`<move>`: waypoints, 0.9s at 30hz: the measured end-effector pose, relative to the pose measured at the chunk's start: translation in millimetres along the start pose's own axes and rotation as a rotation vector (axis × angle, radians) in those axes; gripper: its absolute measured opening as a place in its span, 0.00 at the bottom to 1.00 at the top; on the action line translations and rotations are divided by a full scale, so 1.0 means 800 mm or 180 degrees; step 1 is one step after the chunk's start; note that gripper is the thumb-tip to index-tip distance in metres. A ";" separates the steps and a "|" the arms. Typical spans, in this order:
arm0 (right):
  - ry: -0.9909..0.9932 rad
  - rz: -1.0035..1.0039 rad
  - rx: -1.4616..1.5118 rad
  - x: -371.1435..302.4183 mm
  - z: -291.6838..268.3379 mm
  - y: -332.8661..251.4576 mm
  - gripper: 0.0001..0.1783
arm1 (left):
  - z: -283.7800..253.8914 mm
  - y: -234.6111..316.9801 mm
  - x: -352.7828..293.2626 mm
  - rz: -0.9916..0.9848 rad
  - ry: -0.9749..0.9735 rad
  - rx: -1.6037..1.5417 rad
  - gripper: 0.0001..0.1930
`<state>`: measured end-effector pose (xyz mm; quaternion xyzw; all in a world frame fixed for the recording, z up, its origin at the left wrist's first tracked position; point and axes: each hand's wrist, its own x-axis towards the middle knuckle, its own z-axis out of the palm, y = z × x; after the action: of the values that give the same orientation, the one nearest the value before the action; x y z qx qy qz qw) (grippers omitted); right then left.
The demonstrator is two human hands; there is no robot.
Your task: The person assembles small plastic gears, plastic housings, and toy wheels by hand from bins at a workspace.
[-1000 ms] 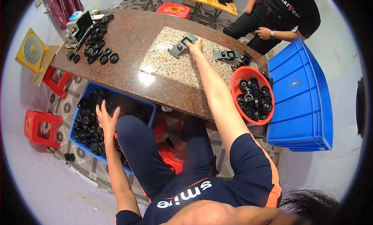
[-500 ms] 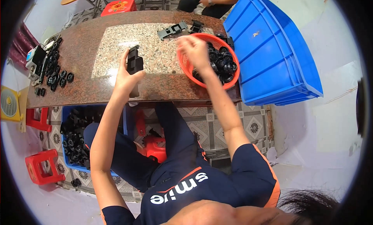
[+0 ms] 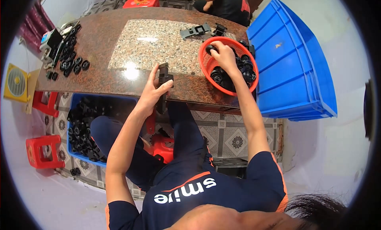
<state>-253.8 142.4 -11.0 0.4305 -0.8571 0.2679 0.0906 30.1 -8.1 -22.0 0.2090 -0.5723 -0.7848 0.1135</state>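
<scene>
My left hand [image 3: 152, 95] grips a dark, boxy black plastic part [image 3: 163, 75], held upright above the table's near edge. Its lower end passes behind my fingers. On the right, my right hand [image 3: 226, 58] reaches over a red plastic basket [image 3: 214, 86], with thumb and fingers closed on a small black wheel [image 3: 210, 49] at the basket's left side. More black wheels [image 3: 245, 67] fill the basket under and beside that hand. Beyond the basket lie a grey frame-like plastic part [image 3: 195, 31] and a smaller black part [image 3: 219, 30].
Against the table's right end leans a large blue crate [image 3: 289, 67]. Several black wheels [image 3: 70, 63] lie near a small device [image 3: 49, 41] at far left. A blue bin [image 3: 85, 159] of black parts stands below. A person [image 3: 227, 8] is across the granite table [image 3: 93, 29].
My right hand has lowered into the basket and now has a wheel. My left hand, still with the black part, is closer to the near edge. The view has shifted; the other person shows more.
</scene>
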 end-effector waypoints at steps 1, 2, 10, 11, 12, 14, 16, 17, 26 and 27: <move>-0.0227 0.0199 0.2292 -0.007 -0.005 -0.012 0.16 | 0.002 0.001 -0.001 -0.0009 0.0023 -0.0029 0.45; -0.0510 0.0275 0.2863 -0.018 -0.019 -0.045 0.16 | -0.001 0.001 -0.002 0.0030 -0.0006 0.0012 0.49; -0.1499 0.0319 0.4164 -0.060 -0.018 -0.149 0.16 | -0.005 0.002 -0.002 0.0116 -0.0116 -0.0015 0.56; -0.1568 0.0368 0.4082 -0.061 -0.018 -0.151 0.16 | -0.005 0.000 -0.001 0.0163 -0.0157 -0.0003 0.56; -0.1635 0.0417 0.4000 -0.062 -0.017 -0.152 0.16 | -0.005 0.000 -0.001 0.0211 -0.0199 0.0009 0.57; -0.1590 0.0366 0.4008 -0.063 -0.010 -0.151 0.16 | -0.005 -0.001 -0.002 0.0290 -0.0187 0.0077 0.57; -0.1538 0.0299 0.3915 -0.065 -0.009 -0.152 0.16 | -0.004 -0.002 -0.002 0.0366 -0.0173 0.0148 0.57; -0.1531 0.0298 0.3916 -0.066 -0.009 -0.153 0.16 | -0.004 -0.003 -0.001 0.0393 -0.0191 0.0101 0.57; -0.1405 0.0237 0.4153 -0.077 -0.017 -0.160 0.15 | -0.003 -0.002 -0.001 0.0454 -0.0425 0.0096 0.61; -0.1360 0.0192 0.4116 -0.078 -0.016 -0.160 0.15 | -0.003 -0.001 0.000 0.0398 -0.0448 0.0043 0.62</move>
<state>-115.9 130.3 24.1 0.4174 -0.5354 0.6379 -0.3636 31.5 -9.6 -23.6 0.1180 -0.5961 -0.7850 0.1203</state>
